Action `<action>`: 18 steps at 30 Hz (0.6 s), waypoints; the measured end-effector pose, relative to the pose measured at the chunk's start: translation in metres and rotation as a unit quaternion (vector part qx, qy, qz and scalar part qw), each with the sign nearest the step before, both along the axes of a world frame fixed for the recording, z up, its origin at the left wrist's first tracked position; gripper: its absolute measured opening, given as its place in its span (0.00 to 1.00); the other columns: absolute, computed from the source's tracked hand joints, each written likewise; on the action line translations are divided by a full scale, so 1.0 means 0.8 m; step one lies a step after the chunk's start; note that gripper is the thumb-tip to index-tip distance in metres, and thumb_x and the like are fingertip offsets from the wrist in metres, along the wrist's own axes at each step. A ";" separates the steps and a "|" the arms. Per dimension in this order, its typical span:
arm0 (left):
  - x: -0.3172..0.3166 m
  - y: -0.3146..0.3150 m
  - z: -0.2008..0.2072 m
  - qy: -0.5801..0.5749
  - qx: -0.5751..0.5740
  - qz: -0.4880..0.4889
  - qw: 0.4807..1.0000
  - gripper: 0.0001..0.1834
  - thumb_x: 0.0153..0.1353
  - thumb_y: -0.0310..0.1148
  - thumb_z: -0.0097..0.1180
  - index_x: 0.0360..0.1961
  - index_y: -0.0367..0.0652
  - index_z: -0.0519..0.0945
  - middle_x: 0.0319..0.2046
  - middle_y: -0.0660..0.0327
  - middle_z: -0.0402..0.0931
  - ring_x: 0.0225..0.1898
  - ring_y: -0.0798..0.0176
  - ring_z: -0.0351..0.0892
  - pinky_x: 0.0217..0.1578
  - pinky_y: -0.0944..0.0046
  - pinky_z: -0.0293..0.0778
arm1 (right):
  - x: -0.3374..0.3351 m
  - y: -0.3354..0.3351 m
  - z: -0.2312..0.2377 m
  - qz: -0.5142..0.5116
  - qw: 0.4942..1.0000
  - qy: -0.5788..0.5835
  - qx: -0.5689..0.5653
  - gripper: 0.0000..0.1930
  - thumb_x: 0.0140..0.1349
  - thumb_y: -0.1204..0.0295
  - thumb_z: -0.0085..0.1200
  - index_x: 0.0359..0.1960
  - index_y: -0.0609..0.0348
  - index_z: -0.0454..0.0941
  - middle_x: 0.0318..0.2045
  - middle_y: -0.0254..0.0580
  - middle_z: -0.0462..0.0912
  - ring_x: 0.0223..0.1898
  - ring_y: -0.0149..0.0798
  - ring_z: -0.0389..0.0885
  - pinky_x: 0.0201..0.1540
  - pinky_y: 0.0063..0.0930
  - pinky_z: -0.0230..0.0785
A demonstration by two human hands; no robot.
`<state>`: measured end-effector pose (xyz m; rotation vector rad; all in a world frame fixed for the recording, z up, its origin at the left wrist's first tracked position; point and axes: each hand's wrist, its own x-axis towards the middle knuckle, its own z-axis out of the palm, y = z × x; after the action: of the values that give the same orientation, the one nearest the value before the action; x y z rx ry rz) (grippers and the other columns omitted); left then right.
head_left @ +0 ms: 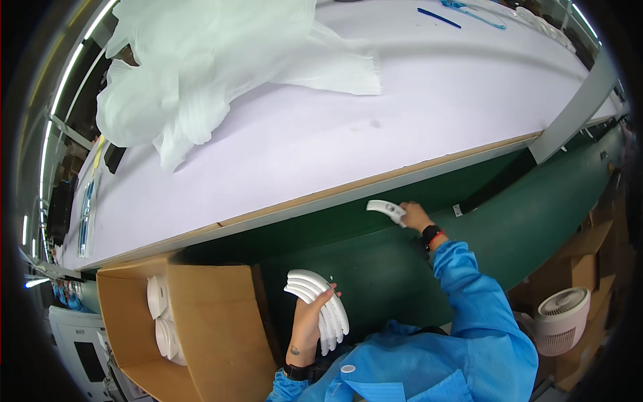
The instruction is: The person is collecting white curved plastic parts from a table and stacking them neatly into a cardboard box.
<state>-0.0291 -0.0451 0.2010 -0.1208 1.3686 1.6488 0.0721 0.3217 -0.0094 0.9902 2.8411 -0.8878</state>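
My left hand [309, 320] grips a stack of white curved plastic parts [320, 293], fanned slightly beside the cardboard box. Held out to the right, just in front of the table edge, is a single white curved plastic part [384, 208]. My right hand [416, 217] pinches it at its right end. A small dark detail shows on its face. Both hands are apart from each other, over the green floor.
An open cardboard box [221, 321] with white round-edged parts [159, 299] stands at the left. Translucent plastic sheeting [201, 60] lies heaped on the white table [321, 154]. A blue pen [439, 18] rests at the back. A pink and white fan [564, 320] sits at the right by cardboard boxes.
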 end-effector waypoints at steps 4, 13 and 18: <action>0.004 -0.001 0.013 0.025 0.011 0.026 0.999 0.20 0.56 0.26 0.55 0.49 0.35 0.66 0.43 0.49 0.74 0.44 0.53 0.77 0.40 0.58 0.76 | -0.028 -0.103 0.057 0.001 0.945 0.124 -0.301 0.19 0.54 0.77 0.51 0.50 0.65 0.70 0.42 0.53 0.79 0.44 0.49 0.80 0.48 0.38 0.71; 0.006 -0.029 0.074 0.001 0.092 0.093 0.991 0.21 0.57 0.25 0.54 0.51 0.33 0.65 0.46 0.46 0.74 0.46 0.52 0.77 0.44 0.56 0.76 | -0.037 -0.276 0.279 -0.010 0.620 0.281 -0.733 0.26 0.65 0.77 0.39 0.65 0.62 0.53 0.57 0.51 0.68 0.54 0.46 0.74 0.51 0.35 0.73; 0.018 -0.048 0.133 0.116 0.130 0.119 0.977 0.24 0.56 0.25 0.55 0.53 0.30 0.64 0.47 0.44 0.73 0.49 0.49 0.76 0.48 0.55 0.75 | -0.032 -0.314 0.337 -0.040 0.588 0.304 -0.749 0.23 0.72 0.65 0.29 0.66 0.62 0.52 0.56 0.49 0.69 0.53 0.41 0.74 0.52 0.30 0.71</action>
<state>-0.0144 -0.0836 0.3073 0.0666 1.3340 2.0828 0.0467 0.0701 0.2598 0.4360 1.0013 -3.0499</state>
